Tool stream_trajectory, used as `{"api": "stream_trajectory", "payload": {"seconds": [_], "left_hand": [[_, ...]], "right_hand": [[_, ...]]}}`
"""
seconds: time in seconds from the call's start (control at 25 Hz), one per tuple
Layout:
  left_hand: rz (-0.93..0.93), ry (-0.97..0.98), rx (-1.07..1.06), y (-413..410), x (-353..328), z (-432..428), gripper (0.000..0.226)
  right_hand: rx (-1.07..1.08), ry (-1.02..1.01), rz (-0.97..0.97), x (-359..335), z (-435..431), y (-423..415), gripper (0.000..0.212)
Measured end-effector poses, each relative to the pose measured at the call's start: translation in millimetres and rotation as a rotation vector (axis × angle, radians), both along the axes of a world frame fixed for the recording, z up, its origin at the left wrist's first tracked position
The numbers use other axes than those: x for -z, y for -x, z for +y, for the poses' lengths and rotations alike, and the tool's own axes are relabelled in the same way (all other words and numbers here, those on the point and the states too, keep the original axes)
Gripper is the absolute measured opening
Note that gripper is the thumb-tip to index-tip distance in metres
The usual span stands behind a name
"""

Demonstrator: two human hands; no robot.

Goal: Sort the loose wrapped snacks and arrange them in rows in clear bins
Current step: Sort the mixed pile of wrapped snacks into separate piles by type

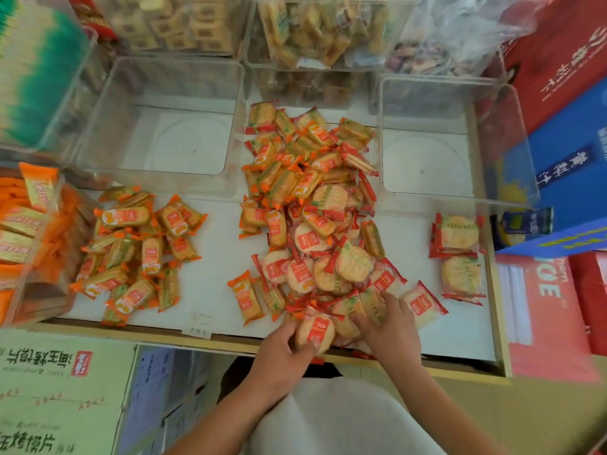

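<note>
Illumination was bright, even and diffuse, with only faint soft shadows under the snack pile [305, 208] on the white shelf [216, 257]. The clear bins [164, 185] showed hazy reflections on their walls. Wide-angle distortion bent the frame edges, and the periphery, notably the green-edged packets [36, 77] at left and the lower cartons [49, 389], was blurred.

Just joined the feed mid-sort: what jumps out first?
A big heap of mixed red and orange wrapped snacks fills the table's middle, with an orange pile left and a small red stack right. At its near edge the left hand grips a round snack while the right hand reaches in. Two clear bins stand behind.
</note>
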State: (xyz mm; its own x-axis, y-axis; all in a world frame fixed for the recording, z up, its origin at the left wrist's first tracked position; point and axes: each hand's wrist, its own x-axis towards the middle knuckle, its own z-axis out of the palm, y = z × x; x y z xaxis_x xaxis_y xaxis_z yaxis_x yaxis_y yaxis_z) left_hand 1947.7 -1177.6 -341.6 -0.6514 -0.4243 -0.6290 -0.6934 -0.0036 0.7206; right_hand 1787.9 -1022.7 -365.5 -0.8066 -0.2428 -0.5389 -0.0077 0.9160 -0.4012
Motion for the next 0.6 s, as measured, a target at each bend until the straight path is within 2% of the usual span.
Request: {"api": "stream_trajectory", "payload": {"seconds": [0.08,0.24,0.36,0.48,0.6], "left_hand": [[-0.008,0.057,-0.042,7.9,3.0,1.1,0.017],[0.104,0.062,-0.114,40.5,-16.8,-8.5,0.025],[0.17,0.097,0.004,83.6,-20.7,-14.6,0.03],[0.089,0.453,0.253,127.2,-6.2,-17.0,0.042],[-0.017,0.575,0.403,151.4,7.8,-16.1,0.05]], "right_hand": [[0.036,0.072,-0.005,-2.6,2.7,3.9,0.077],[0.133,0.257,-0.058,-21.6,12.2,14.2,0.049],[0.246,0.356,-0.089,-36.8,29.3,20.4,0.031],[0.354,0.407,-0.054,-45.2,49.1,24.0,0.029],[0.471,0.4,-0.021,-45.9,73.9,27.1,0.034]]}}
